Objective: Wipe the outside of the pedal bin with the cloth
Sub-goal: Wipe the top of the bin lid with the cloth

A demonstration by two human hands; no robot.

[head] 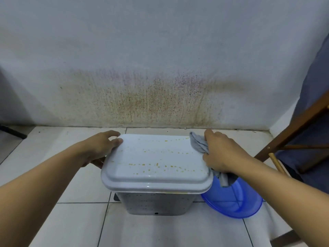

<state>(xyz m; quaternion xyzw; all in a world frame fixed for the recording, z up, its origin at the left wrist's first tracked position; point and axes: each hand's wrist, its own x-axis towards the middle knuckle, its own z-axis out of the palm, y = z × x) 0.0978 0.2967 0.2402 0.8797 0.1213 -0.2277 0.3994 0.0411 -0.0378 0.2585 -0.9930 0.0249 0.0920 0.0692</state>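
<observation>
White plastic forms the lid [156, 157] of the pedal bin [153, 204], which stands on the tiled floor [71, 175] near the base of a stained wall [160, 68].

Head view:
- The bin sits at the centre of the frame. Its lid is closed. The grey speckled body shows below the lid's front edge.
- Small yellow spots [156, 164] lie in rows across the lid's top surface.
- The left hand [101, 147] grips the left edge of the lid. Fingertips rest on the top surface at the rear left corner, and the rest of the hand wraps down over the edge.
- The right hand [220, 152] holds the grey cloth [198, 142] bunched in curled fingers. The cloth touches the right edge of the lid near the rear right corner. A loose end of the cloth hangs below the hand, past the lid's front right corner.
- A translucent blue basin [235, 202] stands on the floor just beside the bin, on its right, partly under the lid's overhang and under the hanging cloth end.
- A wooden frame [293, 125] with dark blue fabric occupies the right edge of the frame, apart from the bin.
</observation>
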